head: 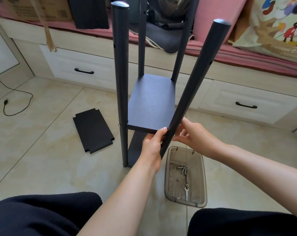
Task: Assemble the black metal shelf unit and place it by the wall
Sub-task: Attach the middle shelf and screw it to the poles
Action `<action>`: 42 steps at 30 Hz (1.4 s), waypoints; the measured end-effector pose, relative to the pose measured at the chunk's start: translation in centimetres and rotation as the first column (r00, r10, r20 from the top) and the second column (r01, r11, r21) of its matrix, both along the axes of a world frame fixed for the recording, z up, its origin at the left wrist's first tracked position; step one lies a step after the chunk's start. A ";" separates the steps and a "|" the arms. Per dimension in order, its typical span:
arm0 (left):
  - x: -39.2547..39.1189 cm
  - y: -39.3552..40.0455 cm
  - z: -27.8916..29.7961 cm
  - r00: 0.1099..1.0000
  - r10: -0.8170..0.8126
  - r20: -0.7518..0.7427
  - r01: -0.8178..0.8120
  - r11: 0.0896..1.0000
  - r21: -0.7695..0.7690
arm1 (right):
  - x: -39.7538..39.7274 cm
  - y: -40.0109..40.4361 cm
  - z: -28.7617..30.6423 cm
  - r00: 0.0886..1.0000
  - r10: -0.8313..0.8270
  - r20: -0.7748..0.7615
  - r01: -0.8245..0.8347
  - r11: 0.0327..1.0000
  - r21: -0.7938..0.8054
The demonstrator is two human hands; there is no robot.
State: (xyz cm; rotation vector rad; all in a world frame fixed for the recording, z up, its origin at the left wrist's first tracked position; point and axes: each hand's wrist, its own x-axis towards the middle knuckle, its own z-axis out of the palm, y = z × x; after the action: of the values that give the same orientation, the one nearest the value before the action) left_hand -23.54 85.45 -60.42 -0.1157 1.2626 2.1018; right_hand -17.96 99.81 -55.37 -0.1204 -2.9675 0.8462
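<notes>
Standing half-built: black shelf unit [151, 103], four round posts.

Shelf unit [151, 101] standing on floor, loose panel [93, 129] lying left, bin [201, 167] right of its base

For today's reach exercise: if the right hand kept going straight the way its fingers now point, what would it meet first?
The right hand points left at the near-right black pole, so its fingers would likely meet that first; they seem almost touching already, though depth is unclear.
</notes>
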 end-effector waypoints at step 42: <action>0.5 -4.2 1.8 0.269 -0.334 -0.903 -0.677 0.602 -0.424 | -1.0 -1.4 1.6 0.996 -0.083 -0.022 0.080 0.990 -0.114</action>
State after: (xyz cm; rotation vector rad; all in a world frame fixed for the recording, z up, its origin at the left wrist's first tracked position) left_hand -23.08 81.24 -58.67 0.8586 3.0801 1.4403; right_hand -18.97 98.39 -53.74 -0.2311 -2.8675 0.9961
